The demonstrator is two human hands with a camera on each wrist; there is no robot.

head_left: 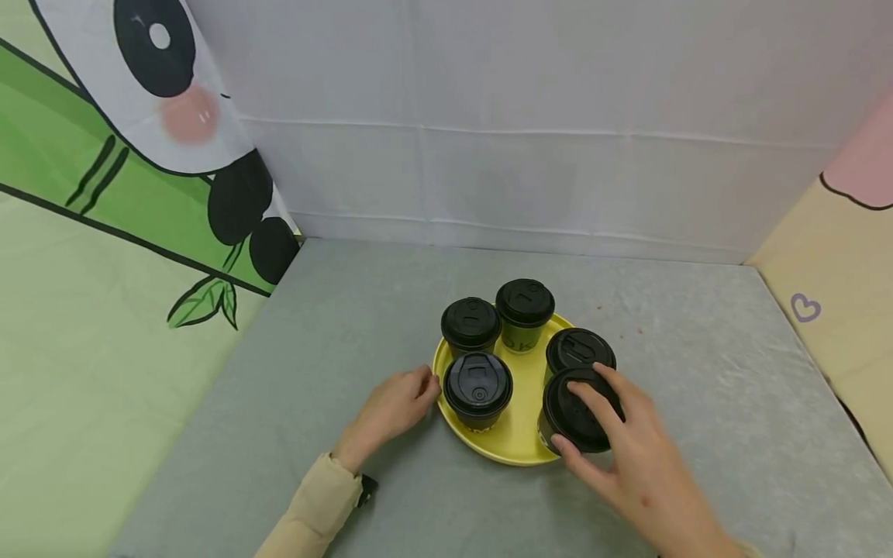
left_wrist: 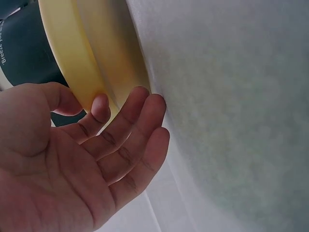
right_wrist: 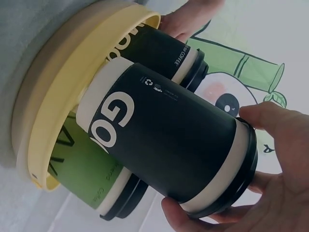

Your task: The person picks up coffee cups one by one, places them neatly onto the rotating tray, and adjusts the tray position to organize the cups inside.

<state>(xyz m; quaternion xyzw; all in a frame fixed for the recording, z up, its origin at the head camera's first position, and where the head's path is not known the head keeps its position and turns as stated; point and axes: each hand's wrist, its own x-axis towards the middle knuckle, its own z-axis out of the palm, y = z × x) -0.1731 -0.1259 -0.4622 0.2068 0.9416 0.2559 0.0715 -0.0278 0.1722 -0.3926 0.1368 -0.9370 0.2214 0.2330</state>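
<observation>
My right hand (head_left: 645, 457) grips a dark paper coffee cup (right_wrist: 178, 130) by its black lid, thumb and fingers spread around the lid's edge. White letters "GO" show on its side in the right wrist view. The cup is tilted over the right front part of a round yellow tray (head_left: 519, 434). At the tray's left rim, my left hand (head_left: 394, 407) pinches the edge between thumb and index finger, the other fingers loosely bent beneath. Beside the held cup stands a green lidded cup (right_wrist: 91, 169). A dark lidded cup (head_left: 478, 384) stands nearest my left hand.
Two more lidded cups, one at back left (head_left: 470, 322) and one at back right (head_left: 525, 301), stand on the tray. Grey cloth covers the table (head_left: 335, 310). A white fabric wall (head_left: 516, 178) rises behind, with printed side panels left and right.
</observation>
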